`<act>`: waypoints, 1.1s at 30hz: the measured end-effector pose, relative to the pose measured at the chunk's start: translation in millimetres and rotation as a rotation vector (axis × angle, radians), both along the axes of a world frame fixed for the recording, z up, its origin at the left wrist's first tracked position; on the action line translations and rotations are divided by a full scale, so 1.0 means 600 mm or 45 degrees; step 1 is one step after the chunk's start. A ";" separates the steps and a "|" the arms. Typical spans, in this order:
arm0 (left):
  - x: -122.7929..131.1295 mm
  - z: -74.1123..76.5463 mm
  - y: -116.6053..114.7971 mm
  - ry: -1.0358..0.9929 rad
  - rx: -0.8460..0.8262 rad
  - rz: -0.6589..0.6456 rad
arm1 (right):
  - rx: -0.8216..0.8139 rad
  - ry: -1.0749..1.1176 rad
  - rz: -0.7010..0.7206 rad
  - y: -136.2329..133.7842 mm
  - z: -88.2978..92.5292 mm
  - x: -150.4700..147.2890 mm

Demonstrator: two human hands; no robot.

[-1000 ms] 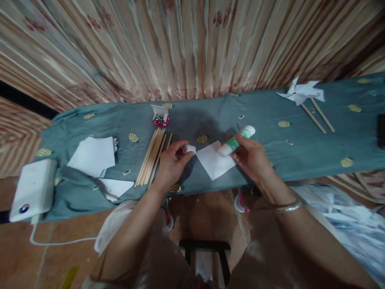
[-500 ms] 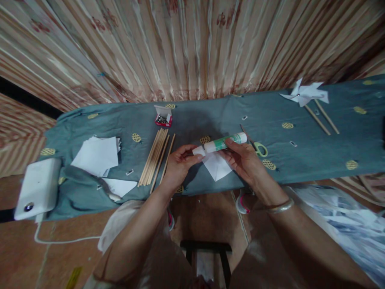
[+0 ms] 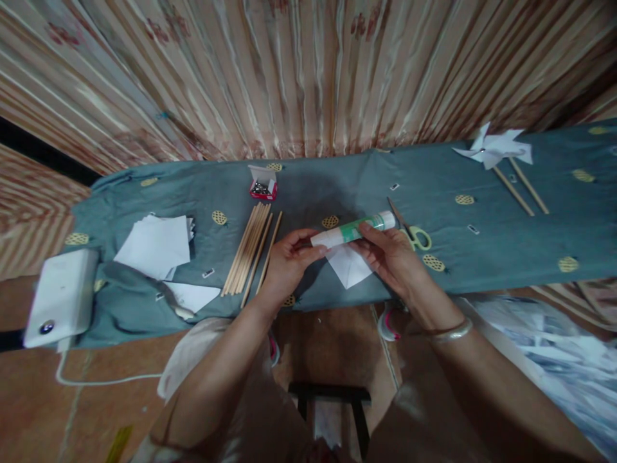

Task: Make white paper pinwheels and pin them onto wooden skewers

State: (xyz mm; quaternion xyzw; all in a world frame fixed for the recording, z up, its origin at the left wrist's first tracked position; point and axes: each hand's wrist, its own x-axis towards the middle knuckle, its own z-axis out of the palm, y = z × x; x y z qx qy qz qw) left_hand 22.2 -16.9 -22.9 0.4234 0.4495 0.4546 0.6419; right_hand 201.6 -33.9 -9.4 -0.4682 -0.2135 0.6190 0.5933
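Note:
My right hand (image 3: pixel 396 260) is closed around the body of a green and white glue stick (image 3: pixel 348 231), held level above the cloth. At its left end, the fingers of my left hand (image 3: pixel 285 262) pinch the white glue stick cap (image 3: pixel 320 240), which is in line with the tube and shows no gap. Under the glue stick is a creased white sheet of paper (image 3: pixel 351 271), partly covered by my right fingers. Scissors (image 3: pixel 417 236) with pale green handles lie just beyond my right hand.
Wooden sticks (image 3: pixel 248 247) lie left of my left hand, below a small open red box (image 3: pixel 263 188) of metal pins. Farther left are stacked white papers (image 3: pixel 157 244) and a white device (image 3: pixel 60 299) with a cable. Paper pinwheels (image 3: pixel 496 151) on sticks lie at the right.
The cap and tube have come together: the small gap between them, with the cap tilted, has closed. Both hands otherwise keep nearly the same place.

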 end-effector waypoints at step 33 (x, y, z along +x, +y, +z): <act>-0.047 -0.005 0.049 1.426 0.837 0.079 | 0.118 -0.480 0.167 -0.015 -0.012 0.005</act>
